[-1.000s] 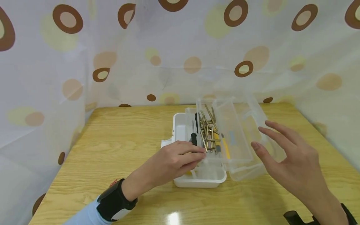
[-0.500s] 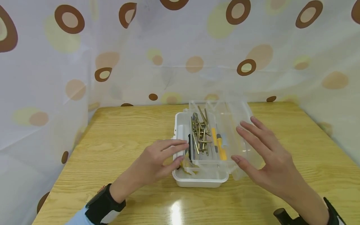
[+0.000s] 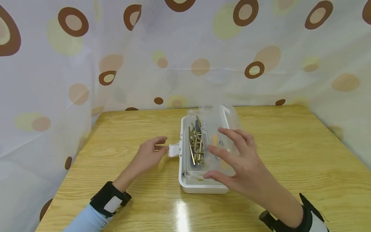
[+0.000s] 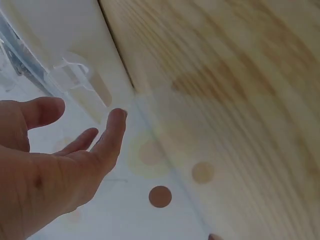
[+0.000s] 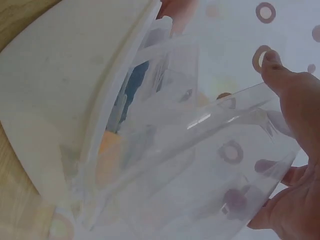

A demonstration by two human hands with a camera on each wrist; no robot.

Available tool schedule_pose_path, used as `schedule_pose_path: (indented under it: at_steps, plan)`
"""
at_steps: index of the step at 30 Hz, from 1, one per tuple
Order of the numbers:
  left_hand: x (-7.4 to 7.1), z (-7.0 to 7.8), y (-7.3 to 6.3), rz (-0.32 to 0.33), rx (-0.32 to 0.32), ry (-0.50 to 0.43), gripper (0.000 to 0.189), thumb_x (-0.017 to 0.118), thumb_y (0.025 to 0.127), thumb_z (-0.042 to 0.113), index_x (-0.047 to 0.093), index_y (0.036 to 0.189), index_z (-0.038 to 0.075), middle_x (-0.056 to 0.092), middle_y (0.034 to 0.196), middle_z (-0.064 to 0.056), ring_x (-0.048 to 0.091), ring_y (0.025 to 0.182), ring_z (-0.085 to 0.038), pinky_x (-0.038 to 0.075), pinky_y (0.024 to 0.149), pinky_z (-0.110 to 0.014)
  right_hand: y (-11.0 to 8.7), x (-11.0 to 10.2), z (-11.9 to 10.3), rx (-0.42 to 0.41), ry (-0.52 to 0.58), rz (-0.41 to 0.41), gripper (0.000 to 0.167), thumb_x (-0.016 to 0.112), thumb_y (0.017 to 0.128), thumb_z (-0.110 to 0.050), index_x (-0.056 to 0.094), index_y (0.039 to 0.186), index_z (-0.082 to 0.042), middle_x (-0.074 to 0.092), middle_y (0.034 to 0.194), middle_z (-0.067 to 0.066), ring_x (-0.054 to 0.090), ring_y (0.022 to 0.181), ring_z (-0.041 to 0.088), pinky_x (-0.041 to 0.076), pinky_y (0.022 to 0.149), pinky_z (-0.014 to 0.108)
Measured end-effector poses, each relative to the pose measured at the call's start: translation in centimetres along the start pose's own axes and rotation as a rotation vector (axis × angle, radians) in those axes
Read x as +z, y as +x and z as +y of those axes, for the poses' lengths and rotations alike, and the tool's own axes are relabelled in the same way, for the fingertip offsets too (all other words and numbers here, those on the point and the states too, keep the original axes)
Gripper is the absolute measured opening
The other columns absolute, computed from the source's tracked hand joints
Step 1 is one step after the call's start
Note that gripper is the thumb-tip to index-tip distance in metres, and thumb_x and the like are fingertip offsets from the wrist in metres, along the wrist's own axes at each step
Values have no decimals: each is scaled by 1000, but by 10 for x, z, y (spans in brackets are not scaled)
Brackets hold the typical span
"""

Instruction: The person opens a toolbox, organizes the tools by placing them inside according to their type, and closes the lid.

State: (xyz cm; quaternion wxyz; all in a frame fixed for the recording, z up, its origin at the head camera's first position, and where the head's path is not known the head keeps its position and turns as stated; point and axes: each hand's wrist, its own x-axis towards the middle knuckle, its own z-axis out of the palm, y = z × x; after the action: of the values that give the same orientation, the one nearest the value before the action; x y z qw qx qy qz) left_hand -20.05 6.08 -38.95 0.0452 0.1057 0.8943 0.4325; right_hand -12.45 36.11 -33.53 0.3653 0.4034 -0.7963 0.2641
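Observation:
My left hand [image 3: 147,156] is beside the box's left side, its fingertips close to a white latch [image 3: 174,150]. In the left wrist view the thumb and fingers are apart, with the clear-looking latch [image 4: 75,75] just beyond them. My right hand [image 3: 244,161] touches the transparent lid [image 5: 240,150], fingers spread; some fingertips show through the plastic. The lid is tilted part way over the white storage box [image 3: 204,189]. Brass-coloured L-shaped hex keys [image 3: 196,145] lie in a clear tray inside. A yellow item shows faintly through the lid.
The box stands on a light wooden table [image 3: 130,129]. A patterned white curtain [image 3: 179,48] rises behind the table and along both sides. Black straps with devices [image 3: 108,199] are around both wrists.
The clear tray with the hex keys has moved left and down into the box. My right hand has moved left with the lid tilting over. My left hand has withdrawn left to the latch.

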Motion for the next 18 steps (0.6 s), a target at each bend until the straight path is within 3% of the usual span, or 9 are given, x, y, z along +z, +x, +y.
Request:
schedule_pose_path:
  at_steps: [4, 8, 13, 18]
  plan:
    - [5, -2, 8, -109, -134, -213, 53, 57, 104, 19, 44, 152, -1, 58, 143, -26, 66, 122, -34, 58, 98, -43, 2, 11, -4, 15, -29, -75, 54, 60, 91, -65, 75, 114, -18, 55, 140, 23, 51, 117, 41, 45, 91, 56]
    - [11, -1, 12, -164, -212, -397, 52, 54, 105, 10, 40, 153, -5, 57, 141, -31, 68, 116, -30, 59, 96, -40, 3, 21, -5, -53, -73, -74, 49, 72, 86, -61, 76, 112, -19, 59, 134, 21, 57, 114, 38, 46, 90, 55]
    - [12, 1, 13, -131, -243, -429, 49, 55, 103, 5, 45, 150, -3, 58, 138, -29, 66, 112, -26, 60, 94, -38, 4, 27, -9, -43, -84, -123, 51, 90, 70, -50, 76, 110, -22, 60, 133, 18, 57, 114, 36, 45, 94, 54]
    - [10, -1, 11, -114, -240, -446, 50, 56, 101, 1, 46, 150, -2, 56, 139, -29, 66, 115, -27, 59, 95, -39, 4, 36, -11, -43, -54, -159, 50, 95, 66, -38, 76, 111, -25, 60, 130, 14, 56, 111, 36, 50, 92, 53]
